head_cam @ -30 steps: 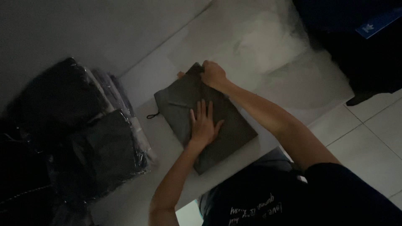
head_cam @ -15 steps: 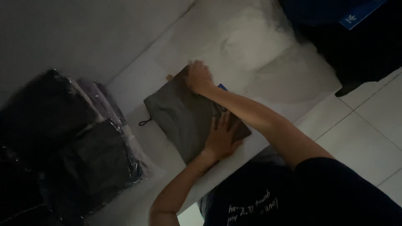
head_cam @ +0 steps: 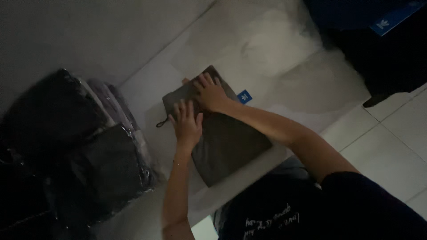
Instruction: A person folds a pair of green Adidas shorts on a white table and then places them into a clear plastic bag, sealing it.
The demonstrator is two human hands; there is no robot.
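Two bare hands lie flat, fingers spread, on a folded grey-brown fabric garment (head_cam: 222,142) lying on a pale white table (head_cam: 284,84): left hand (head_cam: 187,124) near its drawstring end, right hand (head_cam: 211,94) at the far corner, neither grip clenched, just pressing. The cloth looks soft, light and floppy, probably best taken by a folded edge or with both palms underneath. Dark plastic-wrapped clothing packs (head_cam: 106,173) sit just beside it, a small blue tag (head_cam: 244,96) at its far edge.

A plain grey-brown folded cloth garment (head_cam: 224,144) lies on the pale white bench (head_cam: 284,58), beside glossy black plastic-wrapped bundles (head_cam: 104,171) and a small blue tag (head_cam: 244,96).
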